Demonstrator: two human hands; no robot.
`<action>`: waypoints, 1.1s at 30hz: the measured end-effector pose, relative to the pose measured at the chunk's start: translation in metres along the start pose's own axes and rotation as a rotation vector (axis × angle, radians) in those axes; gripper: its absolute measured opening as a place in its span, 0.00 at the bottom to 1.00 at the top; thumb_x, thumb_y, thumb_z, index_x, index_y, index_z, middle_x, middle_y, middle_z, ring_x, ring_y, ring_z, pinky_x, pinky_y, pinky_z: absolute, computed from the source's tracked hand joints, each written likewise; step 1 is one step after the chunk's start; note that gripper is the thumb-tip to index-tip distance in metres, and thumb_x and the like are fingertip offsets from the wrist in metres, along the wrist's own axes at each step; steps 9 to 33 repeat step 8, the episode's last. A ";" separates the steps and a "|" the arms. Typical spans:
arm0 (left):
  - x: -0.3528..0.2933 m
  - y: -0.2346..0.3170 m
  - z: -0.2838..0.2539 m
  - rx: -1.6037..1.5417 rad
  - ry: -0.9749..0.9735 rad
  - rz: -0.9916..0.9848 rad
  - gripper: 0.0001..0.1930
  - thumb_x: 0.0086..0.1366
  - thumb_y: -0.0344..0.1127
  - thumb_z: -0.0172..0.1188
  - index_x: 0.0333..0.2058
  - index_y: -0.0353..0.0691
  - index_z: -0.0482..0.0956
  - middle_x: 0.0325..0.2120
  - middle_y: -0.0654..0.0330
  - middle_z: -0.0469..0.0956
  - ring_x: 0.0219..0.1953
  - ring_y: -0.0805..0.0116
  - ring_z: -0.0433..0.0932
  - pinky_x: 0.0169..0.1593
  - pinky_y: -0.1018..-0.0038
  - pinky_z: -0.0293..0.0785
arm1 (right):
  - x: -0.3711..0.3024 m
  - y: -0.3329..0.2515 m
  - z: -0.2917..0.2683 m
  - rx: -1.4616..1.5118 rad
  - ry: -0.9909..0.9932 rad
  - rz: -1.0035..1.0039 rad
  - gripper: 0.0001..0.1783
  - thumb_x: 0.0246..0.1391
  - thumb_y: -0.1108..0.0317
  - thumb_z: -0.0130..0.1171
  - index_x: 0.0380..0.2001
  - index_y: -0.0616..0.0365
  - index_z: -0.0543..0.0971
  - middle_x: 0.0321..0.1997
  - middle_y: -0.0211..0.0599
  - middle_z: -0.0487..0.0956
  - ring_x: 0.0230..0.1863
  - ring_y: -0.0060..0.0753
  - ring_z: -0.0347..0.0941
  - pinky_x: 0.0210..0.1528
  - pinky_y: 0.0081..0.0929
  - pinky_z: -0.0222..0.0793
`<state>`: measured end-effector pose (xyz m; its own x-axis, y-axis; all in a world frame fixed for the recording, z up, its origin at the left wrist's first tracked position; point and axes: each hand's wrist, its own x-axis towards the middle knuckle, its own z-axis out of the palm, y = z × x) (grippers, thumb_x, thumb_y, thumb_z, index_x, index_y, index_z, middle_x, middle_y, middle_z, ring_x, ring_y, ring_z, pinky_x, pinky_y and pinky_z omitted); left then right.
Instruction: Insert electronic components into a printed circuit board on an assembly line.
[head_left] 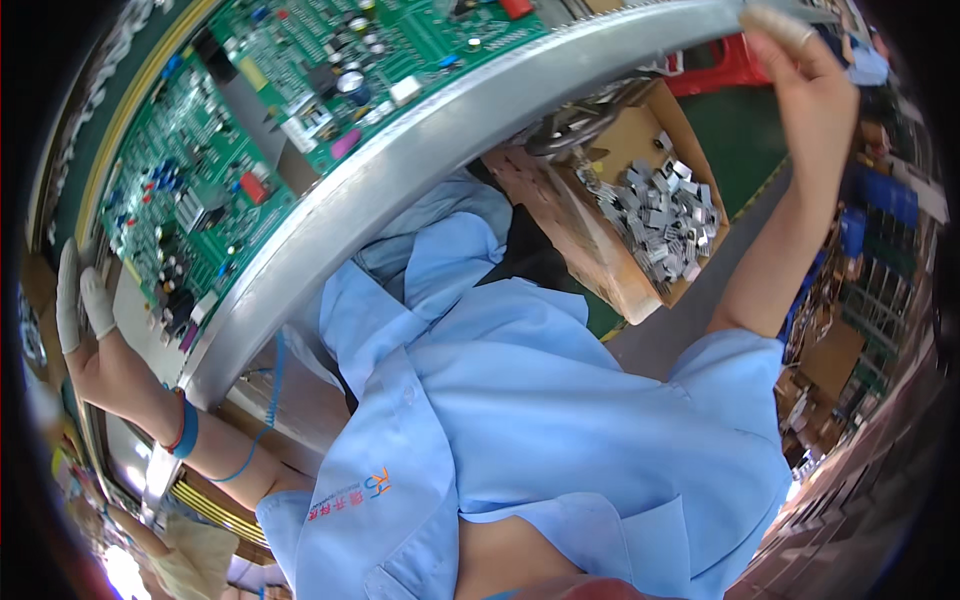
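Green circuit boards [200,160] packed with capacitors, connectors and other parts lie at the upper left behind a curved-looking metal rail [450,125]. My left hand [95,345] is at the left end of the boards, its fingers stretched upward and apart, with pale finger cots on them; nothing shows in its grasp. A blue wrist strap [186,430] with a coiled cord is round that wrist. Out at the upper right, my right hand [810,75] is by the far end of the rail. A cot covers one finger, and the thumb and finger come together; anything between them is hidden.
An open cardboard box [645,290] holding many small silvery metal parts [665,215] stands below the rail on the right. A red object [715,70] lies beyond it. Blue bins [888,195] and shelving line the right side. Another person's arm [135,525] shows at lower left.
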<state>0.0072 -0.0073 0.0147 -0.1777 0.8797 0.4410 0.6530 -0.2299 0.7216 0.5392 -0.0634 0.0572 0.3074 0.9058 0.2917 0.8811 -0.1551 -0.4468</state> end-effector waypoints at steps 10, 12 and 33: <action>0.010 0.008 0.004 -0.042 -0.119 0.038 0.16 0.69 0.29 0.55 0.53 0.29 0.75 0.46 0.48 0.79 0.47 0.64 0.79 0.48 0.71 0.80 | -0.109 0.230 0.115 -0.635 -0.456 0.239 0.23 0.50 0.57 0.62 0.50 0.49 0.78 0.43 0.53 0.80 0.45 0.53 0.78 0.51 0.46 0.73; 0.010 0.008 0.004 -0.042 -0.119 0.038 0.16 0.69 0.29 0.55 0.53 0.29 0.75 0.46 0.48 0.79 0.47 0.64 0.79 0.48 0.71 0.80 | -0.109 0.230 0.115 -0.635 -0.456 0.239 0.23 0.50 0.57 0.62 0.50 0.49 0.78 0.43 0.53 0.80 0.45 0.53 0.78 0.51 0.46 0.73; 0.010 0.008 0.004 -0.042 -0.119 0.038 0.16 0.69 0.29 0.55 0.53 0.29 0.75 0.46 0.48 0.79 0.47 0.64 0.79 0.48 0.71 0.80 | -0.109 0.230 0.115 -0.635 -0.456 0.239 0.23 0.50 0.57 0.62 0.50 0.49 0.78 0.43 0.53 0.80 0.45 0.53 0.78 0.51 0.46 0.73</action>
